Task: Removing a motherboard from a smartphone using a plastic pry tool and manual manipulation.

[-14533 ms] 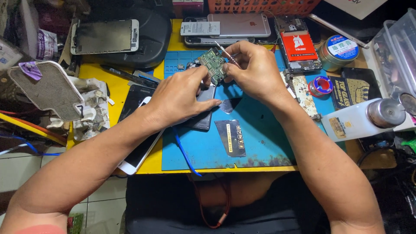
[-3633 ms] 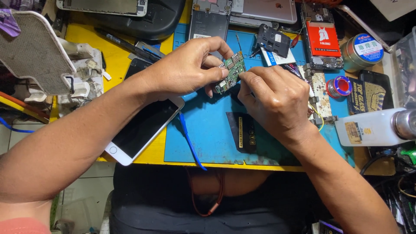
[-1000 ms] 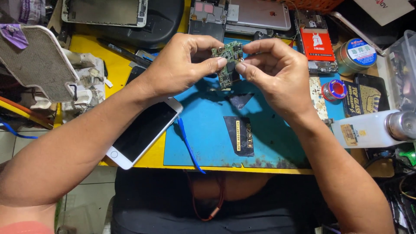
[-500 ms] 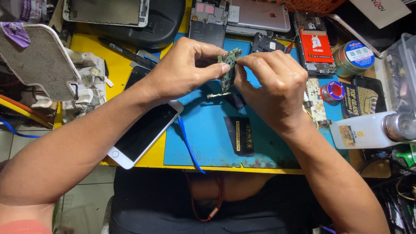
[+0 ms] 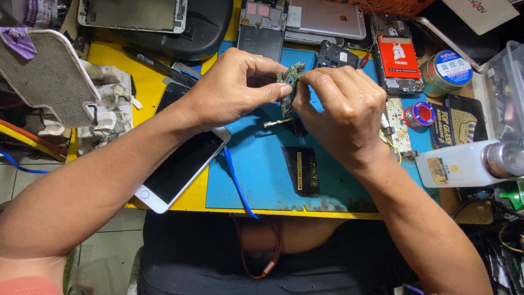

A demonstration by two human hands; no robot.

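**Up close: two bare hands pinch a small green circuit board above a blue mat**

Both hands meet over the middle of the blue rubber work mat [image 5: 256, 164], lifted clear of it. The left hand [image 5: 232, 90] is curled, thumb and forefinger closed on the left edge of the small green circuit board [image 5: 291, 82]; the right hand [image 5: 341, 109] grips its right side with bunched fingertips. The board stands roughly on edge between them, narrow and irregular, its face crowded with tiny components, and a thin gold-coloured strip [image 5: 277, 123] hangs from its lower end.

Just under the left wrist lies a white-framed phone with a dark screen [image 5: 183, 166], half on the mat and half on the yellow tabletop [image 5: 142, 82]. A black rectangular label [image 5: 303, 171] is stuck to the mat below the hands.

Further right, a white plastic bottle with a metal cap [image 5: 469, 164] lies on its side. A round tin with a blue-and-white lid [image 5: 447, 70] is closed, so its contents cannot be told. A clear plastic box [image 5: 505, 87] at the right edge holds small mixed parts, too blurred to identify. An opened phone with a red battery [image 5: 397, 54] lies beside the tin.
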